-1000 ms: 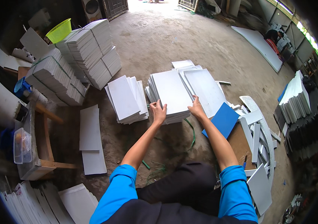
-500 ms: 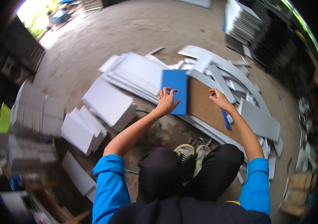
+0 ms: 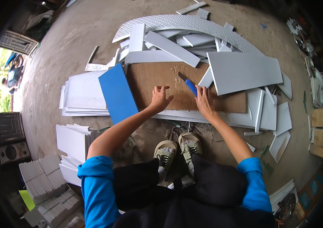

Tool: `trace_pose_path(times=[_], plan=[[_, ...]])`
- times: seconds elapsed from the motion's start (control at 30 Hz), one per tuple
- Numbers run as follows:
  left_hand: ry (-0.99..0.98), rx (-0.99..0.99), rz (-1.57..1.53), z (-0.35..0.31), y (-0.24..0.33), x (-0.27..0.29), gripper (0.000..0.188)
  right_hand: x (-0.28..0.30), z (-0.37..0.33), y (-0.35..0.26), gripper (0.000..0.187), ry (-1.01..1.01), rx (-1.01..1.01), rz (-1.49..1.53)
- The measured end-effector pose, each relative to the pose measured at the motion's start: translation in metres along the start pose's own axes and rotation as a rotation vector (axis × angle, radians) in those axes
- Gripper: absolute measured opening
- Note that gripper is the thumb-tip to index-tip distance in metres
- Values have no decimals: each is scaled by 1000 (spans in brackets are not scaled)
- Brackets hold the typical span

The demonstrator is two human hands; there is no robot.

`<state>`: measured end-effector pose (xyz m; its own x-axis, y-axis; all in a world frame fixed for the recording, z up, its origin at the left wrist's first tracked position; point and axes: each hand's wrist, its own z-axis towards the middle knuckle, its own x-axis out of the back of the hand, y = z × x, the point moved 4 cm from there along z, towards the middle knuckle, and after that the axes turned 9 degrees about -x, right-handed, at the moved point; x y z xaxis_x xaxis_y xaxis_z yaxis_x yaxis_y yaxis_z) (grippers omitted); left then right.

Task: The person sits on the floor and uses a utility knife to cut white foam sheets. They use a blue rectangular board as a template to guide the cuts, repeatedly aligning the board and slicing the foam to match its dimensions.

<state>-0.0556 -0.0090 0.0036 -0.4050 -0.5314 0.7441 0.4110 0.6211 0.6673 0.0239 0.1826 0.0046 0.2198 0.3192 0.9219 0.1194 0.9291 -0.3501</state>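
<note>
My right hand (image 3: 205,102) is closed around the lower end of a utility knife (image 3: 190,86) with a blue handle. The dark blade points away and to the left, over a worn brown board (image 3: 148,81). Above the same board is my left hand (image 3: 160,98), empty, thumb apart from loosely bent fingers. A flat blue panel (image 3: 118,93) lies slanted at the board's left end, overlapping white sheets (image 3: 83,91). My left forearm passes just in front of the panel's near corner.
White and grey offcuts (image 3: 172,47) pile up beyond the board, with a long curved strip (image 3: 207,26) over them. A grey panel (image 3: 245,73) rests at the right. Stacks of white pieces (image 3: 72,144) stand near left. My shoes (image 3: 165,152) are on the floor close by.
The view has turned right. My right hand, empty before, now has the utility knife, which lay on the board. My left hand has come away from the blue panel to over the brown board.
</note>
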Motion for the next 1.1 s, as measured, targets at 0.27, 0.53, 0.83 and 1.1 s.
trace_pose_path(times=[0.27,0.53,0.83,1.1], plan=[[285,-236,-51,43,32,-26,29,30,-22,34,55,-78,-48,-141],[141,-604,194,78,102,-83,39,65,-88,103,30,65,-460,87],[362,-399,454,159,59,-49,31,70,-103,141,11,-105,-1006,620],[149,-174,-439,152,95,-118,39,63,-119,161,19,29,-968,571]])
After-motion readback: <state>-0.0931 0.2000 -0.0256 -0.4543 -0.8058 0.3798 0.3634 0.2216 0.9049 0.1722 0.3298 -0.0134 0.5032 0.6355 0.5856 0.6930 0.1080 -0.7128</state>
